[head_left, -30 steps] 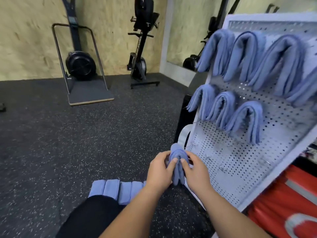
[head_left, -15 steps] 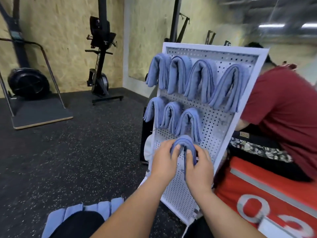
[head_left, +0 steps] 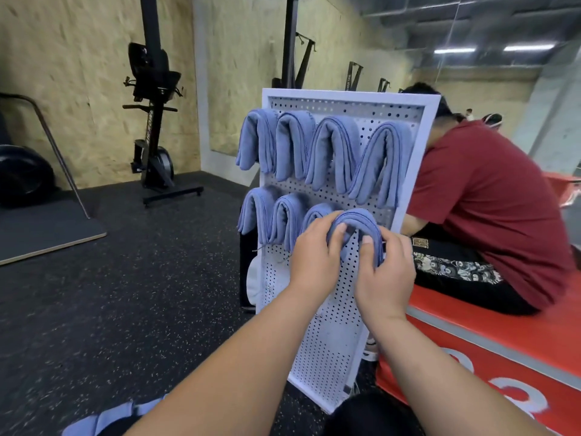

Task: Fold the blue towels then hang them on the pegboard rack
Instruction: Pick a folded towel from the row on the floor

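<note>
Our folded blue towel arches against the pegboard rack, at 3 o'clock of the three hung towels in the second row. Our left hand and right hand each pinch one side. A second ago we held it lower; now it seems nearly hooked. Spare towels wait at 7 o'clock.

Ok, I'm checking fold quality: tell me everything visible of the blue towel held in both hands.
The folded blue cloth towel is microfibre-like, many-layered with darker stitched edges, bent into an upside-down U. The left hand pinches its left leg, the right hand its right leg, at the right end of the second row on the white perforated pegboard rack. Whether a peg carries it is hidden.
</note>
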Demonstrator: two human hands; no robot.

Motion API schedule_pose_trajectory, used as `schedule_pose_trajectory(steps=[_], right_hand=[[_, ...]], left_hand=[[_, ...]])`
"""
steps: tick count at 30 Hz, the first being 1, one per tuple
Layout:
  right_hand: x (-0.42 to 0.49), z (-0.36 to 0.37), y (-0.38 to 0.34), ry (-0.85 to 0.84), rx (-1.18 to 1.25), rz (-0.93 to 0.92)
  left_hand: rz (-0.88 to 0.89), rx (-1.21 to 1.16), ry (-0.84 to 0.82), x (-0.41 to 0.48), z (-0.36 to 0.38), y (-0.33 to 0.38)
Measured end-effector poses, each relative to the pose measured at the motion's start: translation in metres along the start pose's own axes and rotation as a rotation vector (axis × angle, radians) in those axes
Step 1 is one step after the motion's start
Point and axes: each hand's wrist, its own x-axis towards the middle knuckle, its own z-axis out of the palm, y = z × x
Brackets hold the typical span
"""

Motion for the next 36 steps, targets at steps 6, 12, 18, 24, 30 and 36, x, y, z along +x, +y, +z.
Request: schedule_pose_trajectory(steps=[6,12,18,24,30,36], right_hand=[[0.018,-0.001,0.015,-0.019,-0.024,0.035],[0.027,0.012,0.043,-0.056,-0.084,0.084],[0.033,0.024,0.054,-0.049,-0.076,0.119],[0.008,0.039,0.07,-0.04,-0.095,0.081],[-0.031,0.039,0.071,-0.125,0.048,0.144],[-0.046,0.037,0.073,-0.238,0.025,0.19]], left_hand=[[-0.054,-0.01,-0.095,0.02,0.016,-0.005],[-0.207,0.018,-0.165,0.041,0.038,-0.025],[-0.252,0.027,-0.157,0.054,0.051,-0.03],[-0.218,-0.033,-0.15,0.034,0.058,-0.048],[-0.205,-0.128,-0.185,0.005,0.066,-0.067],[-0.29,-0.101,-0.307,0.001,0.066,-0.074]])
